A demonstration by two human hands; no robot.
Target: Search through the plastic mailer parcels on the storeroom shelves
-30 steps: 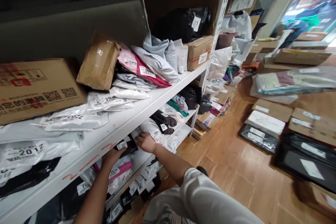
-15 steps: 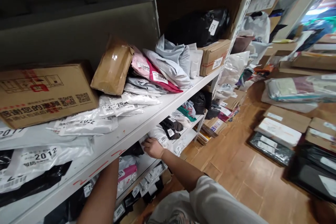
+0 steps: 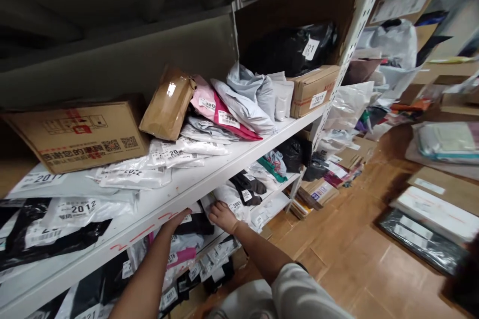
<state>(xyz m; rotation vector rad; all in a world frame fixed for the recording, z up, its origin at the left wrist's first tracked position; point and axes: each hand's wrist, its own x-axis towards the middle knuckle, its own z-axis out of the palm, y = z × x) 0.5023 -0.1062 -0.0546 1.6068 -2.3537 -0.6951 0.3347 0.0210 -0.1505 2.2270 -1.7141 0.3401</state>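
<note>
My left hand (image 3: 175,223) reaches under the edge of the white shelf board (image 3: 157,209) and grips a black parcel (image 3: 196,225) with a small white label on the lower shelf. Its fingertips are partly hidden by the board. Just to the right, my right hand (image 3: 223,216) curls its fingers over a white parcel (image 3: 229,195) labelled 3001. A dark grey parcel (image 3: 247,187) lies just beyond it. A pink parcel (image 3: 179,258) sits below my left forearm.
The upper shelf holds a cardboard box (image 3: 78,132), white mailers (image 3: 130,177), a brown padded bag (image 3: 167,104) and a pink mailer (image 3: 217,112). A shelf post (image 3: 346,55) stands to the right. Boxes and wrapped parcels (image 3: 430,209) lie on the wooden floor.
The view has shifted left and up. My left hand went out of sight under the shelf board, then came back to the black parcel at the edge. My right hand stayed on the white parcel.
</note>
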